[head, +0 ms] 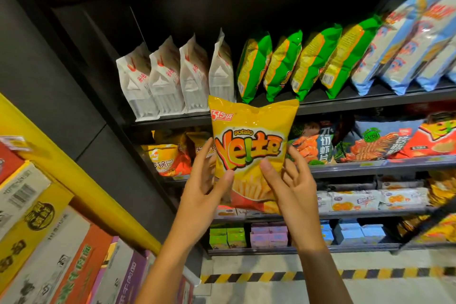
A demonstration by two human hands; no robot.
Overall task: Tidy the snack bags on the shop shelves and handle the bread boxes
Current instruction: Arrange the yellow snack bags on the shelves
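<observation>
A yellow potato-stick bag was held upright in front of the black shelving unit, its printed face turned toward the camera. It was gripped from both sides: the left hand was curled round its left edge, thumb pressed on the front and fingers behind, and the right hand was curled round its right edge in the same way.

Just above the bag's top edge, a shelf was filled with upright packs set side-on. Four white pouches were lined up above and to the left of the bag, four green bags above and to its right, and pale blue bags further right still.

On the shelf level with the bag, orange-yellow snack bags were stacked to its left, and dark blue prawn-cracker bags with a red bag were stood to its right. Below the bag to the right, a shelf was stocked with white packets printed in orange, probably small cakes, though the print was too blurred to be read. Lower again, small green, lilac and blue cartons were ranged in a row.

Far left of the bag, printed cardboard boxes were stacked below a yellow rail. A yellow-and-black striped floor line was seen beneath the shelving.
</observation>
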